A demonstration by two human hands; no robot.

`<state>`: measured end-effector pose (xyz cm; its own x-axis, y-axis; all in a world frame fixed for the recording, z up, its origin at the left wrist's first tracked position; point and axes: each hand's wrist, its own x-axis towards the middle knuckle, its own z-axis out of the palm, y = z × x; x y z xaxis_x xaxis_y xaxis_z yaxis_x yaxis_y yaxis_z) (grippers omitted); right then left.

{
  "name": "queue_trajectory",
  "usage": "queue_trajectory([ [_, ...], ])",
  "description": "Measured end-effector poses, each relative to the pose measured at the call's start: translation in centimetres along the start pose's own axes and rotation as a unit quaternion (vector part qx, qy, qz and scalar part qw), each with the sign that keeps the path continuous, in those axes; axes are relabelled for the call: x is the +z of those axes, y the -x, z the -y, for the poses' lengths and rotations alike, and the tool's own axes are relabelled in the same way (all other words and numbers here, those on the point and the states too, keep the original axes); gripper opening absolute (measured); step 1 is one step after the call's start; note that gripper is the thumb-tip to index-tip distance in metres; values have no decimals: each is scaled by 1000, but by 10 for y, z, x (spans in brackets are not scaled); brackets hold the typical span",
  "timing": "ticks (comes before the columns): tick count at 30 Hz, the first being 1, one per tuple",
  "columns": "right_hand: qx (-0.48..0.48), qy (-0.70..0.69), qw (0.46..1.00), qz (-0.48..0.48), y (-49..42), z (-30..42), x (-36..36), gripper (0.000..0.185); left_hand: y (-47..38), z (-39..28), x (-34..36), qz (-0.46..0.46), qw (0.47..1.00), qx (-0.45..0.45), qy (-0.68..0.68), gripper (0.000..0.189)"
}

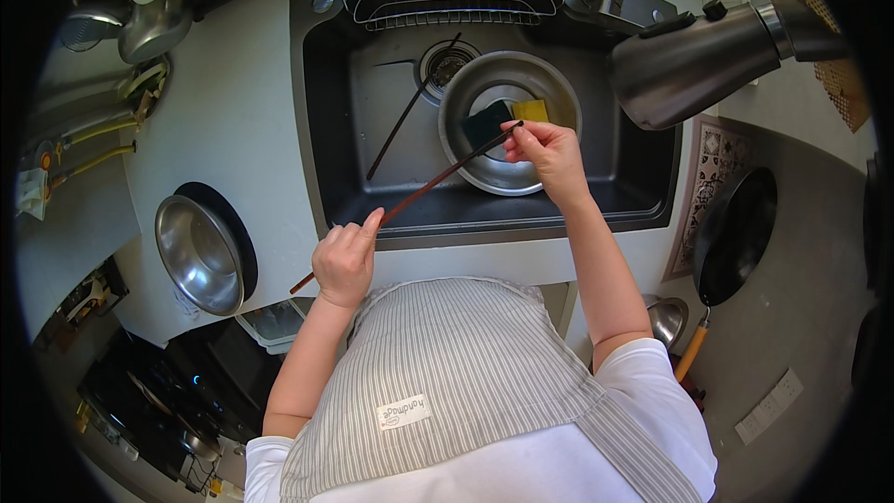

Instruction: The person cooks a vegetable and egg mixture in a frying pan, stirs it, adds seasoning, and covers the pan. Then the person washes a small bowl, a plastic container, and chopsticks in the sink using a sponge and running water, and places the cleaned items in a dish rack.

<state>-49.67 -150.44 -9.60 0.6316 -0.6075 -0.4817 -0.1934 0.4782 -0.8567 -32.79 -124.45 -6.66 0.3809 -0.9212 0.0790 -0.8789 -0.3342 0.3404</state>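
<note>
My left hand is wrapped around a long brown chopstick near its lower left end, which sticks out past the fist. The fingertips of my right hand pinch the same chopstick's dark upper end. Slanted, it crosses above the front of the dark sink. Beneath my right hand sits a stainless steel basin holding a dark green scouring pad and a yellow sponge. A second long chopstick lies in the sink, its far end across the drain.
A dark faucet overhangs the sink's right side. A wire rack lines the back wall. On the left counter a steel bowl leans by a black round object. At right is a black frying pan with a wooden handle.
</note>
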Motion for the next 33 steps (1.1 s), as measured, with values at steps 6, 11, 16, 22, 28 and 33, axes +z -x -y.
queue_trajectory([
  [6,-30,77,997,-10,4,6,-1,19,2,1,0,3,1000,7,-11,40],
  [11,-79,183,980,6,4,0,-10,18,1,2,-2,0,1000,19,-17,39],
  [16,-65,154,986,22,5,1,-13,18,1,2,-3,3,1000,12,-12,36],
  [22,-29,150,988,26,9,7,-14,18,0,2,-4,-30,999,16,-13,33],
  [28,-61,225,972,23,10,7,-15,15,0,6,-4,-60,998,30,-14,33],
  [33,-149,368,918,-9,9,7,-13,11,-1,6,-4,-67,997,35,-17,33],
])
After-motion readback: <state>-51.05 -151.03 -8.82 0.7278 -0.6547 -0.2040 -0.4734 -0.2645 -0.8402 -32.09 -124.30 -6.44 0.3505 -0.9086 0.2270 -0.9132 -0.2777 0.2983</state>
